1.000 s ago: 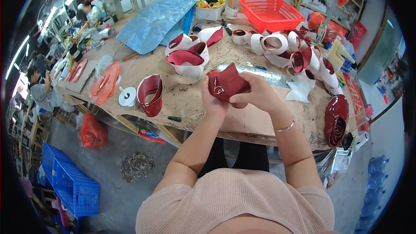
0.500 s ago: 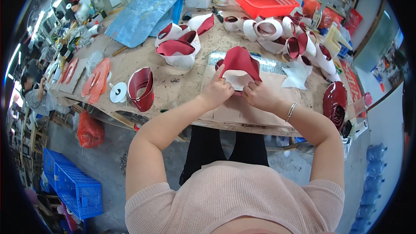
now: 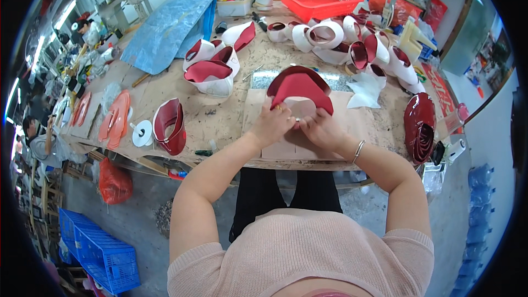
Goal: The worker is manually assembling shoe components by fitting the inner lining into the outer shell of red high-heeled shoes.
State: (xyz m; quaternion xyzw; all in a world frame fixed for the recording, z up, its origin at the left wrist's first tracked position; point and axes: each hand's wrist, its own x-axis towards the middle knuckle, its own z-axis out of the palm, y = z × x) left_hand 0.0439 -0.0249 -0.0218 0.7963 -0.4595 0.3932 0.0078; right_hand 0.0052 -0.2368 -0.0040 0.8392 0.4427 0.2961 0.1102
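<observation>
A dark red shoe upper [image 3: 301, 83] with a pale inner side stands curved over brown sheet material on the workbench, close to its front edge. At its near left edge, my left hand [image 3: 273, 125] is closed with the fingers pinching the material. My right hand [image 3: 323, 130], wearing a bracelet at the wrist, grips the near right edge the same way. Both thumbs come close together at the near middle, where the fingers hide part of the edge. A shiny metallic plate [image 3: 263, 80] lies just beyond the upper.
White-and-red uppers [image 3: 212, 85] stand behind to the left, with more piled [image 3: 324, 36] at the back right. A red upper [image 3: 170, 126], a white spool [image 3: 142, 133] and orange pieces [image 3: 114, 120] lie left. A glossy red roll [image 3: 419, 124] sits right. Another person [image 3: 41, 146] is far left.
The upper has turned in my hands, so its far rim and the inside behind the red flap show more. My hands have drawn slightly closer together. The whole view has shifted a little.
</observation>
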